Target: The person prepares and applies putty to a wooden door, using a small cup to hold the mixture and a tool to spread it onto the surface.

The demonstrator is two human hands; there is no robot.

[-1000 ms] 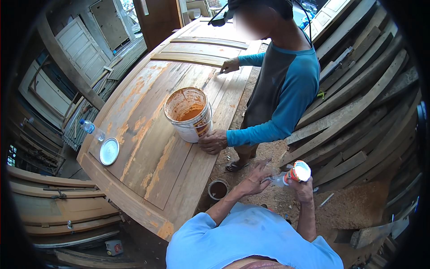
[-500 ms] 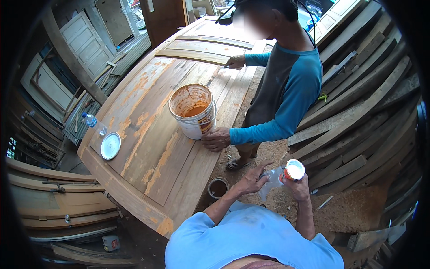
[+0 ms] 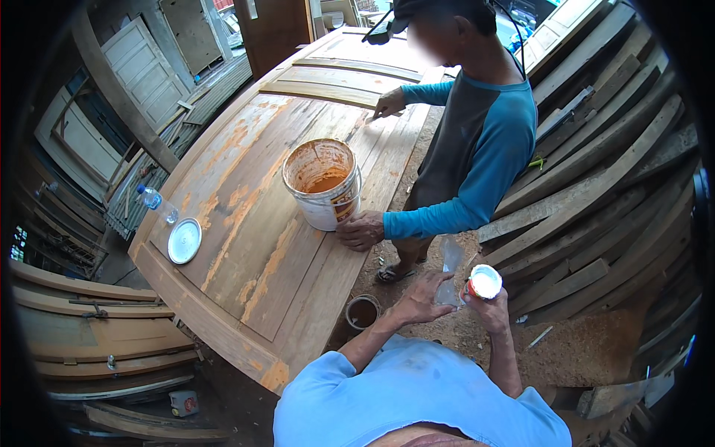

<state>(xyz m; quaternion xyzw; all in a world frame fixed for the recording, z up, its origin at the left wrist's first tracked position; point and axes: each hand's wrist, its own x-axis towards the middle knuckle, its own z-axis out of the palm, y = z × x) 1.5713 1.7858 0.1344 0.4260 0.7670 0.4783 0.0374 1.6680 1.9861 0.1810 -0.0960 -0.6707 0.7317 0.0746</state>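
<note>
My right hand point(image 3: 492, 314) grips a small red-orange can point(image 3: 471, 291) with a round white top point(image 3: 485, 281); whether that is a lid or white paste I cannot tell. Beside it, my left hand point(image 3: 418, 301) pinches a piece of clear plastic sheet point(image 3: 450, 262), which sticks up from the fingers toward the can. Below my left forearm stands a small container of brown liquid point(image 3: 363, 312). On the large wooden door panel point(image 3: 253, 194) to the left sits a white bucket point(image 3: 322, 211) with orange-brown filler inside.
Across from me, a co-worker point(image 3: 469, 141) in blue sleeves rests one hand by the bucket and works on the panel with the other. A white lid point(image 3: 185, 241) and a plastic bottle point(image 3: 156, 203) lie on the panel. Stacked planks point(image 3: 596, 179) line the right side.
The clear plastic has swung from hanging below my left fingers to pointing upward. My right hand with the can has moved slightly left. The co-worker's far hand has shifted a little.
</note>
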